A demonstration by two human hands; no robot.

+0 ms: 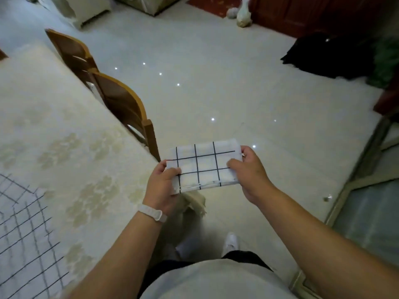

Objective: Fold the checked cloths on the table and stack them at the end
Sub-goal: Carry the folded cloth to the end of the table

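Observation:
A folded white cloth with black checks [205, 166] hangs in the air to the right of the table corner, above the floor. My left hand [162, 186] grips its left end, thumb on top. My right hand [248, 169] pinches its right end, thumb on top and fingers behind. More checked cloths [23, 231] lie spread out on the table [71, 130] at the lower left, partly cut off by the frame edge.
The table carries a cream flowered cover. Two wooden chairs [121, 100] stand tucked against its far side. Shiny white floor [216, 83] stretches ahead. A dark bag [328, 55] lies at the right, and a glass door frame [362, 169] runs along the right.

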